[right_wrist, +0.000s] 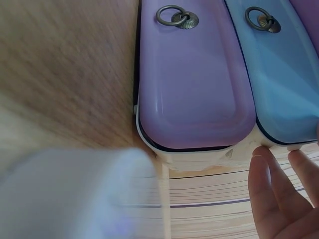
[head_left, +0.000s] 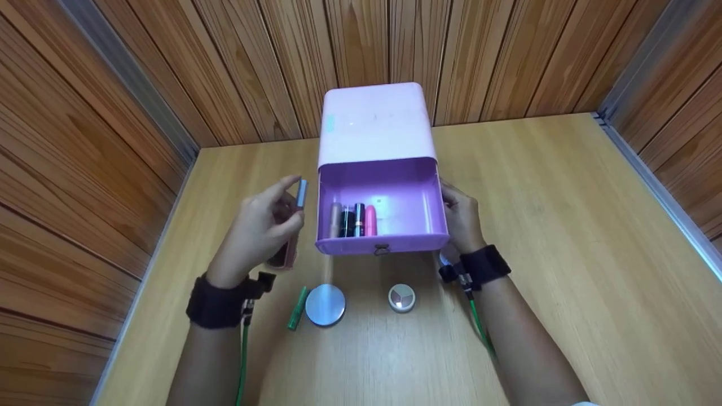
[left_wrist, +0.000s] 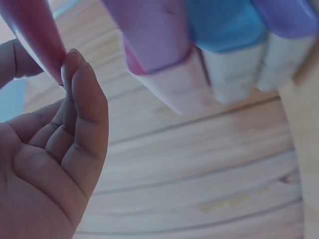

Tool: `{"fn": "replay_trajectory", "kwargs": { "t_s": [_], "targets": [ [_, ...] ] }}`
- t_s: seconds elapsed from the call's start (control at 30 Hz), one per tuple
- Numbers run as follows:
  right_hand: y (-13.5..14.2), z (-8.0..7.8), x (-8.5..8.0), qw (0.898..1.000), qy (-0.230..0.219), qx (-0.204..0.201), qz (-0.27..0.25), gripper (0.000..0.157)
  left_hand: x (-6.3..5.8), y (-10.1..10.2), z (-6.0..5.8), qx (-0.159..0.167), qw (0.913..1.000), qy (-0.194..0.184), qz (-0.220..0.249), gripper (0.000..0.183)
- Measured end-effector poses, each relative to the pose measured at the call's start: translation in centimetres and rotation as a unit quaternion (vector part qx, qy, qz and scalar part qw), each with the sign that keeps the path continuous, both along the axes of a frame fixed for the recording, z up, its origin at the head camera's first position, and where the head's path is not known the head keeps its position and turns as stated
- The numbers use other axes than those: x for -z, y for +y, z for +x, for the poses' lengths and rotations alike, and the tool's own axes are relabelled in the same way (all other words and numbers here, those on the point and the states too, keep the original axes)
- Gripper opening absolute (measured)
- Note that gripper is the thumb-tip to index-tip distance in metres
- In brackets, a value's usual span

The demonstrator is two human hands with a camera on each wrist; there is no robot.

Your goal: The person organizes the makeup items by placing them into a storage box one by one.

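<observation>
My left hand (head_left: 262, 225) is left of the drawer box (head_left: 377, 127), pinching a slim cosmetic tube (head_left: 302, 193). It looks pale blue from the head, while the left wrist view shows a glossy red, tapered side (left_wrist: 40, 37). The box's purple top drawer (head_left: 412, 239) is pulled out, with several lipsticks (head_left: 359, 220) standing at its front left. On the box's right side, my right hand (head_left: 463, 219) touches the wall; the right wrist view shows its fingertips (right_wrist: 261, 157) beside the blue drawer (right_wrist: 284, 74), above a closed purple one (right_wrist: 199, 84).
In front of the box lie a round pale-blue compact (head_left: 325, 305), a green tube (head_left: 298, 308) and a small round three-shade pot (head_left: 401, 297). A brownish-pink item (head_left: 290, 252) sits below my left hand. Wooden panels (head_left: 361, 51) wall the table's back and sides.
</observation>
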State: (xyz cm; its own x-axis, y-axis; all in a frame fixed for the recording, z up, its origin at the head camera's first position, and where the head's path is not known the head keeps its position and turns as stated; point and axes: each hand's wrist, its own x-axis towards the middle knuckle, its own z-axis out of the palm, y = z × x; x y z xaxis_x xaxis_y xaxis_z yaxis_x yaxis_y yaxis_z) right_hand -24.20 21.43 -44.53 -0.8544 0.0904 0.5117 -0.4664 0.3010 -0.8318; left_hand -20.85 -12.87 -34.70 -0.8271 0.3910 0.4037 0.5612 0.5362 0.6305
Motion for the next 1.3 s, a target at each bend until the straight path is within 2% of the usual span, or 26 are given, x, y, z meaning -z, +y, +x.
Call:
{"fn": "replay_trajectory", "kwargs": {
  "t_s": [0.13,0.23,0.33,0.5,0.63,0.77,0.9,1.0,1.17,1.3],
  "targets": [
    [-0.2,0.0,0.0,1.000,-0.001,0.001,0.000,0.032,-1.2,1.9,-0.3,0.041,0.9975,0.056,-0.010,0.036],
    [-0.2,0.0,0.1,1.000,0.000,-0.003,-0.002,0.033,-2.1,3.8,-0.6,0.072,0.9959,0.054,-0.011,0.025],
    [-0.2,0.0,0.2,1.000,0.004,-0.005,0.002,0.032,-3.1,5.9,-0.9,0.088,0.9960,0.011,-0.009,0.024],
    [-0.2,0.1,0.4,1.000,0.011,-0.001,0.008,0.031,-4.1,9.6,-2.2,0.094,0.9910,-0.090,-0.030,0.025],
    [-0.3,0.2,0.2,1.000,0.008,0.004,0.016,0.031,-3.8,11.8,-3.2,0.101,0.9766,-0.170,-0.083,0.032],
    [-0.5,0.3,0.0,1.000,0.000,0.003,0.018,0.031,-3.2,13.0,-3.4,0.114,0.9598,-0.230,-0.113,0.034],
    [-0.5,0.3,-0.1,1.000,-0.001,0.004,0.017,0.032,-3.0,13.8,-3.7,0.114,0.9525,-0.246,-0.138,0.035],
    [-0.3,0.3,0.0,1.000,-0.003,0.004,0.014,0.032,-3.1,14.6,-4.0,0.110,0.9469,-0.247,-0.174,0.039],
    [-0.1,0.2,0.1,1.000,-0.005,-0.009,-0.002,0.032,-3.4,15.7,-4.4,0.105,0.9345,-0.247,-0.234,0.050],
    [0.0,0.1,0.1,1.000,-0.009,-0.016,-0.021,0.033,-3.7,16.2,-4.3,0.108,0.9230,-0.246,-0.276,0.055]
  ]
}}
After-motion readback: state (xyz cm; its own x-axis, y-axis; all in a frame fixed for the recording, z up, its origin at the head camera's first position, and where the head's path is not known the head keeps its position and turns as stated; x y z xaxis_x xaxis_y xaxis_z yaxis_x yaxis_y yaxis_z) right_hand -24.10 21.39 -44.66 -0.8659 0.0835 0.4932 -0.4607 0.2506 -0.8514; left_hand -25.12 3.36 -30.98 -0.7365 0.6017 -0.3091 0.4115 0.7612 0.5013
